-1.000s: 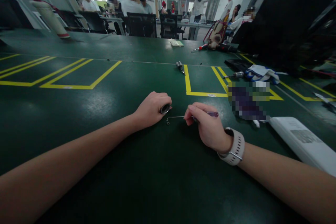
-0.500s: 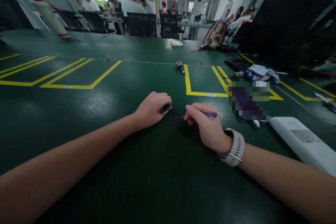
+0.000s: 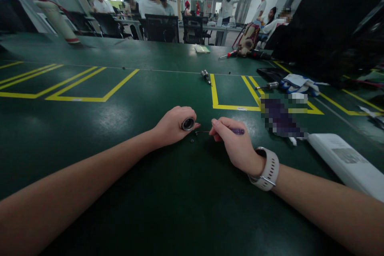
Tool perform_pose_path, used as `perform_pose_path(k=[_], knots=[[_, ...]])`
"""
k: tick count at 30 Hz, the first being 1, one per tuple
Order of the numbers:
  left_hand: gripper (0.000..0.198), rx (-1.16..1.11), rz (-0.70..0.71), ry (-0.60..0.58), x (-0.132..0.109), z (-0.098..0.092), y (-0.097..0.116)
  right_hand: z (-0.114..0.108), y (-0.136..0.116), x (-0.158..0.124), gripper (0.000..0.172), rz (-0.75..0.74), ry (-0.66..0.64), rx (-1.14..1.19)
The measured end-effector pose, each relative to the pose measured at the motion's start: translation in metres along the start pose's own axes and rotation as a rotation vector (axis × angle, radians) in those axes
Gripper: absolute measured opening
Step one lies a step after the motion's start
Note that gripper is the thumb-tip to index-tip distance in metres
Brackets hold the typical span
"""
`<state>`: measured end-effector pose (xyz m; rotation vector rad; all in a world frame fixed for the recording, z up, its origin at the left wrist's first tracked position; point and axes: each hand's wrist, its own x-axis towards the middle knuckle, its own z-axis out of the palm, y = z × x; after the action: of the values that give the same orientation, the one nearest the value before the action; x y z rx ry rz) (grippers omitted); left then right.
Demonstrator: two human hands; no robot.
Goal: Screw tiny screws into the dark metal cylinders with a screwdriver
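My left hand [image 3: 174,126] is closed around a hollow metal cylinder [image 3: 188,124], its round open end facing me. Between the fingers of my right hand [image 3: 229,140] is a slim screwdriver [image 3: 239,131] with a purple see-through handle. Its thin shaft points left, just below and right of the cylinder's mouth. A tiny dark part [image 3: 197,133] shows at the shaft's tip; whether it sits on the tip or lies beside it I cannot tell. One small dark ring [image 3: 192,141] lies on the green table just below my left hand.
Yellow tape frames [image 3: 235,107] mark the table [image 3: 168,208]. A metal tool bit [image 3: 206,76] lies beyond my hands. To the right are a white power bank-like box [image 3: 345,160], a blue-white glove [image 3: 300,84] and another metal-bodied tool [image 3: 268,85]. People sit and stand behind the table.
The screwdriver tip has shifted slightly up and right, and the tiny part at it has moved away from the ring. The cylinder's open end has turned more toward me.
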<state>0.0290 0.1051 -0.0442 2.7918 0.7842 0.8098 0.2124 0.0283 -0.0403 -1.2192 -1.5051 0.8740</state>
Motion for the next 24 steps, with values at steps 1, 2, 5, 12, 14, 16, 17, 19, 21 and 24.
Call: perform_pose_path(k=[1, 2, 5, 12, 14, 16, 17, 19, 21, 24], knots=[[0.018, -0.018, 0.011, -0.012, 0.0000, -0.0003, 0.0004, 0.0002, 0.0008, 0.0003, 0.034, 0.006, 0.001, 0.006], [0.019, -0.032, 0.018, -0.027, 0.0001, -0.0006, 0.0008, 0.0004, 0.0019, 0.0008, 0.033, 0.014, 0.003, 0.016], [0.021, -0.052, 0.014, -0.064, 0.0001, -0.0010, 0.0015, 0.0013, 0.0069, 0.0025, 0.033, 0.049, 0.032, 0.089], [0.022, -0.069, -0.005, -0.098, -0.0003, -0.0008, 0.0014, 0.0028, 0.0085, 0.0063, 0.031, 0.184, 0.164, 0.283], [0.019, -0.068, -0.008, -0.099, -0.0007, -0.0012, 0.0018, 0.0030, 0.0061, 0.0073, 0.030, 0.199, 0.219, 0.371], [0.015, -0.069, -0.008, -0.103, -0.0012, -0.0017, 0.0020, 0.0029, 0.0043, 0.0080, 0.030, 0.198, 0.249, 0.481], [0.012, -0.072, -0.008, -0.100, -0.0015, -0.0020, 0.0020, 0.0027, 0.0038, 0.0079, 0.031, 0.185, 0.247, 0.534], [0.009, -0.083, -0.017, -0.080, -0.0018, -0.0022, 0.0017, 0.0018, 0.0037, 0.0068, 0.031, 0.130, 0.207, 0.602], [0.008, -0.082, -0.050, -0.051, -0.0015, -0.0020, 0.0013, 0.0001, 0.0038, 0.0042, 0.029, 0.034, 0.131, 0.577], [0.009, -0.059, -0.101, -0.015, -0.0005, -0.0013, 0.0007, -0.0028, 0.0011, -0.0013, 0.025, -0.162, -0.020, 0.342]])
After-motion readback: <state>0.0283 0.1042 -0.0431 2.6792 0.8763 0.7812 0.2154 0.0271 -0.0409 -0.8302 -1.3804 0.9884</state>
